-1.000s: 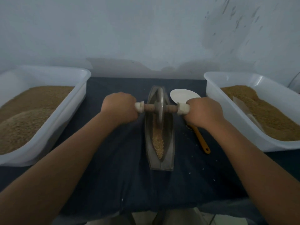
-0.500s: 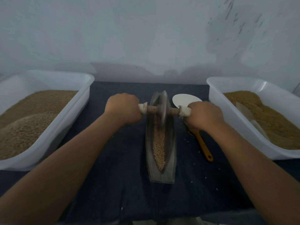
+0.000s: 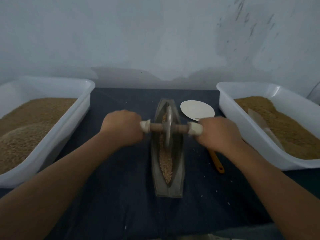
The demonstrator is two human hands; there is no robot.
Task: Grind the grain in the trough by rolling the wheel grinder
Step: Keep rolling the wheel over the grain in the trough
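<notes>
Near end of trough [image 3: 178, 172]: grain [image 3: 166, 164] looks coarse, kernels mostly whole, so grinding is likely partway with many passes left. Orange-handled tool [image 3: 217, 161] lies just right of the trough. Wheel grinder [image 3: 168, 129] stands upright in the groove, on the grain, toward the far half. Left hand [image 3: 122, 128] and right hand [image 3: 220, 134] each fist an axle handle. Beyond: white disc [image 3: 195, 110], grain-filled tubs on both sides. Versus 0.5 s ago: wheel rolled slightly toward the person, some grain now shows behind it, grips unchanged.
</notes>
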